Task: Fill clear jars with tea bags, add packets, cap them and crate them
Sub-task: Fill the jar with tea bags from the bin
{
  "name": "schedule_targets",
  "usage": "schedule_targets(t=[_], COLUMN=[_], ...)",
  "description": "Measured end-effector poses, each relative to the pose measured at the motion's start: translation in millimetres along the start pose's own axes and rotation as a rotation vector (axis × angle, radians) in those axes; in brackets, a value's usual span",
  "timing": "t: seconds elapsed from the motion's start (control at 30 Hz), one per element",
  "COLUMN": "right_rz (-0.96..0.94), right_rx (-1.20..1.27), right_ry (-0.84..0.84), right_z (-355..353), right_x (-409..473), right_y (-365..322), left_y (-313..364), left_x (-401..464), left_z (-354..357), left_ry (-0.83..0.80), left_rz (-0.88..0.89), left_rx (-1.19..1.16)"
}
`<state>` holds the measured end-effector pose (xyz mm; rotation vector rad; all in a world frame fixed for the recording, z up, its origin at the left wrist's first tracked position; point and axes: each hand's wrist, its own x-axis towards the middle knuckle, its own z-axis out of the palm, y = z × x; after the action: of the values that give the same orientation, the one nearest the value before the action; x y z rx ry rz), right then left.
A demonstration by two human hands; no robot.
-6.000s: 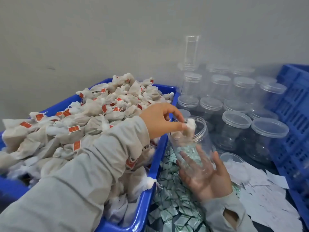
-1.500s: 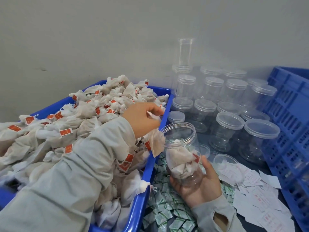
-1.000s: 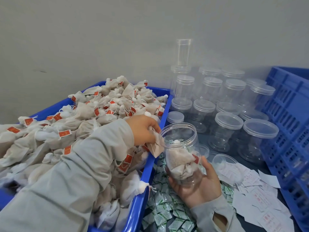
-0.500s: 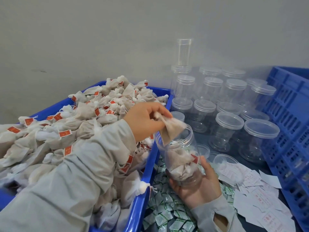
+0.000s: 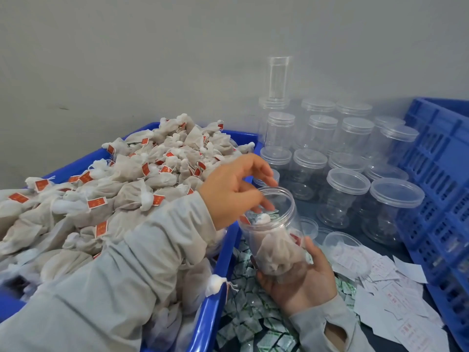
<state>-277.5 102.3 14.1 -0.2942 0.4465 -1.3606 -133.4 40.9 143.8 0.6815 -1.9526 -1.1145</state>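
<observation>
Jar [image 5: 275, 240], clear round plastic, soft crumpled tea bags [image 5: 272, 252]

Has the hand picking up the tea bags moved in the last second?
Yes. A second ago the left hand was low at the blue bin's rim, gripping a tea bag; now its fingers are raised over the mouth of the jar.

The clear jar [image 5: 272, 232] is standing tilted, uncapped, about half filled with beige tea bags [image 5: 275, 252], beside the heaped blue tray [image 5: 215, 288].

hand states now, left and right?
Left hand: open, fingers at the jar mouth, holding nothing.
Right hand: holding the jar from below.
</observation>
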Motion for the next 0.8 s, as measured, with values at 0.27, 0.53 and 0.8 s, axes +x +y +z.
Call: schedule_targets(t=[0.27, 0.53, 0.8], right_rz=[0.005, 0.008, 0.017], right_rx=[0.048, 0.064, 0.072], right_ry=[-0.004, -0.002, 0.006], right_z=[1, 0, -3], right_x=[-4, -4, -2], right_y=[-2, -2, -3], left_y=[-32, -45, -45], left_x=[21, 24, 26], left_z=[-44, -64, -65], left_ry=[0.24, -0.023, -0.009], left_rz=[-0.398, -0.784, -0.783], left_rx=[0.896, 1.353, 1.351])
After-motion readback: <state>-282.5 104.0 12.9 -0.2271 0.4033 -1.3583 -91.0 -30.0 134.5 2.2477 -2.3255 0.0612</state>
